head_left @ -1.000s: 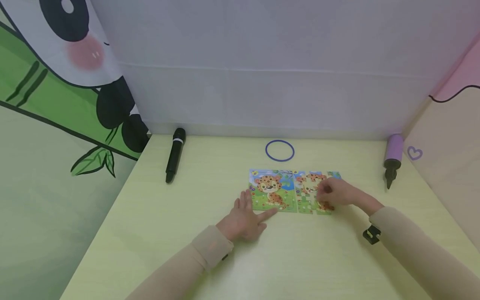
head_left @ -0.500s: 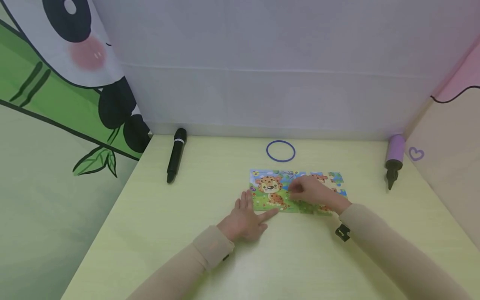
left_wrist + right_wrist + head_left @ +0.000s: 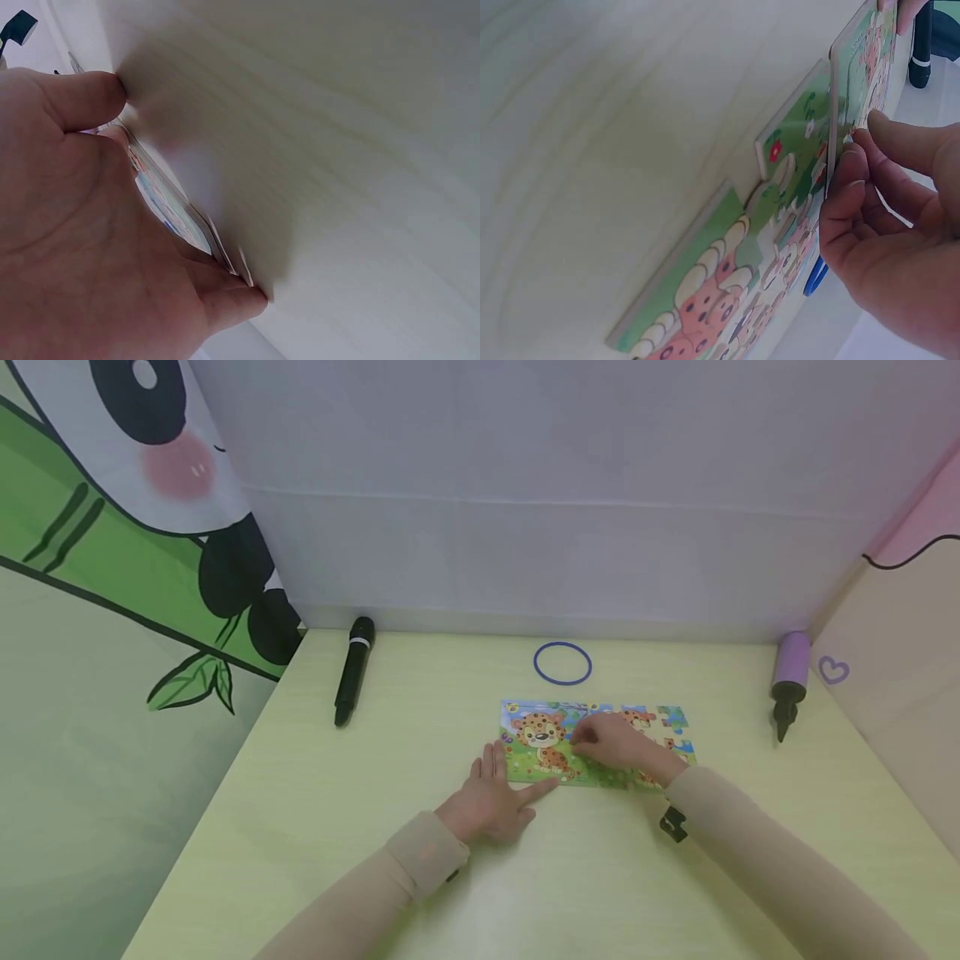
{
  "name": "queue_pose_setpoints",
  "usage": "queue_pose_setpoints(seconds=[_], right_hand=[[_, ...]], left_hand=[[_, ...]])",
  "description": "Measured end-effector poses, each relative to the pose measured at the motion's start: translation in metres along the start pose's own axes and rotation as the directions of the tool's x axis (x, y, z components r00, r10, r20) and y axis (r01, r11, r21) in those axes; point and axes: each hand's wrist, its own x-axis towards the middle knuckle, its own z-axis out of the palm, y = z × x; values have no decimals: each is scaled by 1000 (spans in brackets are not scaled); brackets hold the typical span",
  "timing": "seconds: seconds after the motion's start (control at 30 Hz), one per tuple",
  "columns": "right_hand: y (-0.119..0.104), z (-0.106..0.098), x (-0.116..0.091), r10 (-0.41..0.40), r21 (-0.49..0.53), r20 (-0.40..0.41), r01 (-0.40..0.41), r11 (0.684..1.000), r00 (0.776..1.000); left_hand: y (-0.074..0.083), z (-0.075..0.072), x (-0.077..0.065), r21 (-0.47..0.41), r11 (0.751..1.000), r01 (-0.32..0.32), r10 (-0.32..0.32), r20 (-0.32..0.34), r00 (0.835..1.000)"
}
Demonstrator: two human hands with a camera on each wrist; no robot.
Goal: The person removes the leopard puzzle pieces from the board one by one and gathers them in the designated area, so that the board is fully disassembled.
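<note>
A picture card [image 3: 543, 735] with a cartoon leopard cub lies on the table. Against its right edge sits a jigsaw puzzle [image 3: 678, 717] of the same picture, with pale gaps showing among its pieces. My left hand [image 3: 483, 806] rests with fingers spread at the card's lower left corner, touching its left and bottom edges. Over the seam between card and puzzle is my right hand [image 3: 615, 743]. In the right wrist view its thumb and curled fingers [image 3: 844, 202] come together there, seemingly pinching a small puzzle piece that the fingertips mostly hide.
A black microphone [image 3: 354, 672] lies at the back left. Behind the card is a blue ring [image 3: 536, 670]. A purple hand pump [image 3: 792, 660] with a black nozzle lies at the back right, near the side wall. A pale wall [image 3: 480, 560] bounds the table's far edge.
My right hand has moved left, from the puzzle's right part to the seam beside the card, uncovering pieces at the puzzle's right side. My left hand stays in place.
</note>
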Motion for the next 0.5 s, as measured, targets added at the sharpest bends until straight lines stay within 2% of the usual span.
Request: queue_pose_setpoints(seconds=[0.17, 0.27, 0.4, 0.5], right_hand=[[-2, 0, -1, 22, 16, -12, -21, 1000, 1000], [-2, -1, 0, 28, 29, -20, -27, 999, 999], [-1, -2, 0, 41, 81, -19, -40, 996, 999], [0, -3, 0, 52, 132, -18, -49, 990, 998]], left_hand=[[0, 2, 2, 6, 1000, 9, -9, 9, 1000], [-2, 9, 10, 13, 1000, 15, -16, 15, 1000], [-6, 20, 19, 20, 1000, 13, -13, 8, 1000], [-7, 21, 20, 11, 1000, 9, -9, -3, 1000]])
